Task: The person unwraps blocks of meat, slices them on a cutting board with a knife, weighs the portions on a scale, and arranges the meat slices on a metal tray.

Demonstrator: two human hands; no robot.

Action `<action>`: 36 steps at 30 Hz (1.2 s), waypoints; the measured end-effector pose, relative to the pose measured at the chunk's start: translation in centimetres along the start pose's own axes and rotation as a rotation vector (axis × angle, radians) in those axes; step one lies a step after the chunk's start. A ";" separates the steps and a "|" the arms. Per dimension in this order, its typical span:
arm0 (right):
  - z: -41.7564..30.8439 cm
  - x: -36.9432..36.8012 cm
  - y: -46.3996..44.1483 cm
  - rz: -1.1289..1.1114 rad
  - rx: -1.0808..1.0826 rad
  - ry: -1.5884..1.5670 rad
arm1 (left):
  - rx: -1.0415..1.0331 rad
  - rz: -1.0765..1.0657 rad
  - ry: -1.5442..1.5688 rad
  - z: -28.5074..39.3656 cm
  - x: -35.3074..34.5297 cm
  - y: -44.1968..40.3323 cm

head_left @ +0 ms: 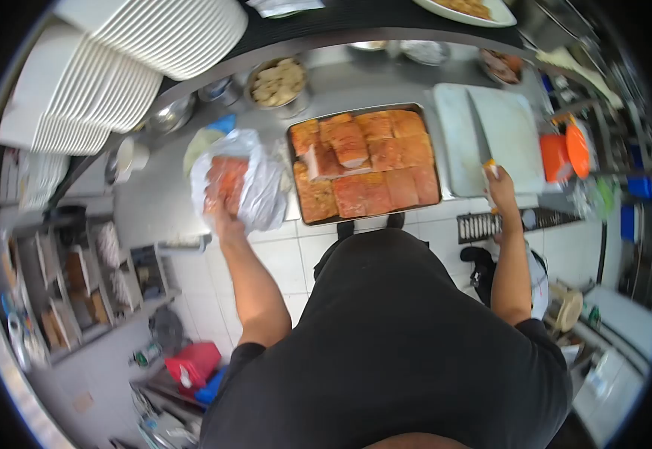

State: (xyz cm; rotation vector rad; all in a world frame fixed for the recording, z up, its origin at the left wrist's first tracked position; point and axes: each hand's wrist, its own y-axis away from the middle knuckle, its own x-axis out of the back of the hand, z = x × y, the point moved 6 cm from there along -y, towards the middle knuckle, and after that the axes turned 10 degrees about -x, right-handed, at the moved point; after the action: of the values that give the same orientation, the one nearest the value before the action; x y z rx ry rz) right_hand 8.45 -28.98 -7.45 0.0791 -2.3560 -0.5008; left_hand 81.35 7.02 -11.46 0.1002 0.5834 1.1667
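Observation:
My left hand (224, 215) reaches into a white plastic bag (264, 187) and grips the near end of a reddish seasoned meat slab (227, 176); its fingertips are partly lost against the meat. In my right hand (501, 188) is a knife (480, 123) with a yellow handle, its long blade pointing away over a white cutting board (509, 123). Between my hands lies a dark-rimmed tray (439, 161) filled with orange-red meat slabs (389, 194). Two or so more slabs are stacked on top, with pale fat along their cut edges.
Behind the tray stands a metal pot (277, 84) of pale chunks. White plates (101, 82) are stacked on the upper shelf at left. An orange-red container (556, 159) is right of the board. Another person's dark shoe (478, 263) shows near my right arm.

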 end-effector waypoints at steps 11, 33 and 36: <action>-0.7 2.1 11.4 0.153 -0.144 0.026 | -0.052 -0.127 0.053 6.7 -0.7 6.1; 2.3 14.3 -3.6 0.518 -0.021 0.681 | 0.010 -0.924 -0.471 -7.1 -43.2 29.1; -0.7 17.5 -2.7 0.480 0.255 0.413 | 0.100 -0.959 -0.491 -11.8 -48.3 32.5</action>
State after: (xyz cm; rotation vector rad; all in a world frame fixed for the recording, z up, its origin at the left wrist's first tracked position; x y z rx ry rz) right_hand -4.27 -35.13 3.26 -0.2396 -1.9285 0.0513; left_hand 35.75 -25.14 8.88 0.1617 0.1893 0.1590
